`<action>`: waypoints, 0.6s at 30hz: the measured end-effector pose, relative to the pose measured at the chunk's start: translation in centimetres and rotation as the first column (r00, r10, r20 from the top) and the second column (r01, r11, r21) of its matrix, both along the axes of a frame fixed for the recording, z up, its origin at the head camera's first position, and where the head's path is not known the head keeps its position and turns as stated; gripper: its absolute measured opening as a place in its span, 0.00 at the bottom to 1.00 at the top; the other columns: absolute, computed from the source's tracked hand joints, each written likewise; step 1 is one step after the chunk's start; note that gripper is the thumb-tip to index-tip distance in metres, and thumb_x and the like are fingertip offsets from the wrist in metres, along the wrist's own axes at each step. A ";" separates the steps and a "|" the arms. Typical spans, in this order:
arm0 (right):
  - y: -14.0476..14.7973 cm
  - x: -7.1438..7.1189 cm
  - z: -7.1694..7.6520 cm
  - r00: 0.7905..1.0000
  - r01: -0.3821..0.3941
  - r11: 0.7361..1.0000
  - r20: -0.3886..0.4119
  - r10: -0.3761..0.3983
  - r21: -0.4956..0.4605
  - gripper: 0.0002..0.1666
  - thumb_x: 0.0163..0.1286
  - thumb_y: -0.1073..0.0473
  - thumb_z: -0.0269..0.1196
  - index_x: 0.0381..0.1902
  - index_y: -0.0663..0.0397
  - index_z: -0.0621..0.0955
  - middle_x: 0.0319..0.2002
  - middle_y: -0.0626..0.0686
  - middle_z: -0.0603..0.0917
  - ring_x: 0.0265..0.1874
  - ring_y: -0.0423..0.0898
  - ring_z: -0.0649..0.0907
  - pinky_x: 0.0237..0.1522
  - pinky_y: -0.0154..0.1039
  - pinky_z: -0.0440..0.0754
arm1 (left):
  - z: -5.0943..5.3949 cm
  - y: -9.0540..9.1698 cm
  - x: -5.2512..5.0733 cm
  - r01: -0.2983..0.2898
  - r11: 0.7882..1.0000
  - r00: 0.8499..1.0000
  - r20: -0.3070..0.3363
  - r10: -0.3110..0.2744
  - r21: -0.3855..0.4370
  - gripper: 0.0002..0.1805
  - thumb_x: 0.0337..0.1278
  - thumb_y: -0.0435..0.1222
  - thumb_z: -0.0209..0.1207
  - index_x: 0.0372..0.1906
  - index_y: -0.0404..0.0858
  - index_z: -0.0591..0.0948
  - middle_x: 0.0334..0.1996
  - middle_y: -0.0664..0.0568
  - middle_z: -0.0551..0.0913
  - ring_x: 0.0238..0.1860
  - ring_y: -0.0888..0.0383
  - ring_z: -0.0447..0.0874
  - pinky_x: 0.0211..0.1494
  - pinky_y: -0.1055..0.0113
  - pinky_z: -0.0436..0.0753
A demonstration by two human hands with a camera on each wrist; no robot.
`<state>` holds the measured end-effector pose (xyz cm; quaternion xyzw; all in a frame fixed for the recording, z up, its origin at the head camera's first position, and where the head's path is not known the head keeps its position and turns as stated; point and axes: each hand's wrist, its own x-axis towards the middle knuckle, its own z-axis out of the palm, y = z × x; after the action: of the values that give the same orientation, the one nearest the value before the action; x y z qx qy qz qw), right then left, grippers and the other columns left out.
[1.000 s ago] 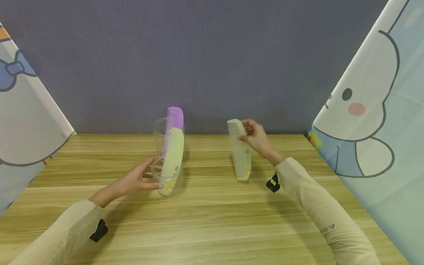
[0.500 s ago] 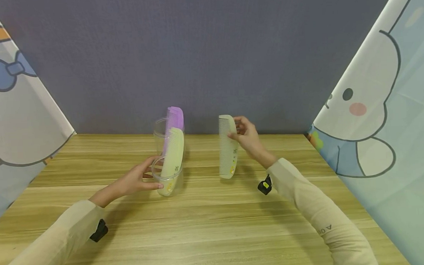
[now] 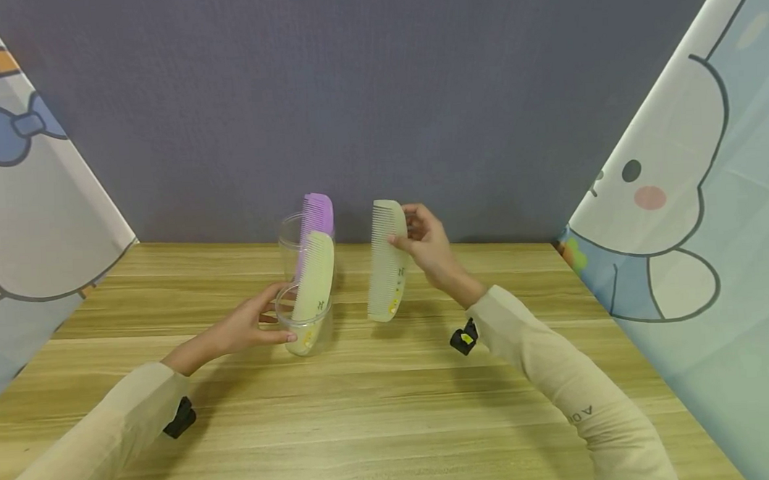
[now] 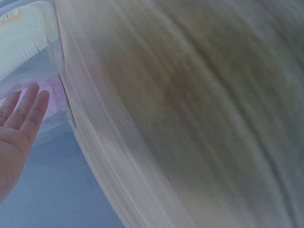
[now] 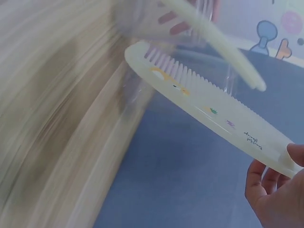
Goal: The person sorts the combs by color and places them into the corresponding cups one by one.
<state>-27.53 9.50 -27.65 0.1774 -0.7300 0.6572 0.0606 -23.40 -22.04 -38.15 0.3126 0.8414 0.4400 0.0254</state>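
Note:
My left hand (image 3: 252, 325) holds a clear plastic cup (image 3: 326, 331) from its left side, thumb in front and fingers behind. Leaning in that cup is a pale cream comb (image 3: 316, 276) with a small yellow print. Just behind, a purple comb (image 3: 318, 211) stands tilted in a second clear cup (image 3: 288, 251). To the right of both cups, my right hand (image 3: 432, 250) pinches another cream comb (image 3: 387, 265) near its top, along the spine. The comb is nearly upright, teeth to the left, and apart from the cups. Printed pictures show on its side in the right wrist view.
The wood-grain table (image 3: 381, 429) spreads out in front of the cups. A dark grey panel (image 3: 352, 111) rises at its back edge. Printed cartoon sheets (image 3: 676, 203) flank it on both sides. Black wrist devices (image 3: 464, 339) hang under the sleeves.
My right hand has moved left and slightly away from me with the cream comb, closer to the cups. The left hand, both cups and the combs in them have stayed in place.

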 end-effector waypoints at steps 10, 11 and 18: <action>-2.2 1.0 1.9 0.998 -0.035 0.993 -0.047 0.030 -0.117 0.23 0.57 0.75 0.60 0.50 0.61 0.69 0.48 0.60 0.78 0.40 0.43 0.79 0.42 0.36 0.80 | 0.0 0.1 0.0 0.011 1.000 1.000 -0.005 -0.011 0.004 0.48 0.46 0.37 0.67 0.68 0.32 0.52 0.58 0.32 0.68 0.53 0.35 0.73 0.50 0.48 0.79; -2.4 1.2 2.1 0.998 -0.039 0.991 -0.057 0.032 -0.129 0.23 0.57 0.75 0.60 0.50 0.62 0.69 0.48 0.60 0.78 0.39 0.43 0.79 0.42 0.36 0.79 | 0.0 0.1 0.0 0.010 1.000 1.000 -0.005 -0.010 0.003 0.48 0.46 0.37 0.67 0.68 0.32 0.52 0.58 0.32 0.68 0.53 0.35 0.73 0.50 0.48 0.79; -4.2 1.8 2.8 0.996 -0.041 0.975 -0.082 0.024 -0.217 0.23 0.57 0.77 0.59 0.51 0.63 0.68 0.45 0.59 0.78 0.38 0.42 0.78 0.40 0.33 0.79 | 0.0 0.0 0.0 0.010 1.000 1.000 -0.004 -0.010 -0.005 0.48 0.46 0.37 0.67 0.68 0.32 0.51 0.58 0.32 0.68 0.54 0.36 0.73 0.51 0.48 0.79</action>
<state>-25.75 5.26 -24.84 0.2076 -0.6474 0.7267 0.0979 -23.40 -21.99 -38.13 0.3176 0.8410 0.4373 0.0269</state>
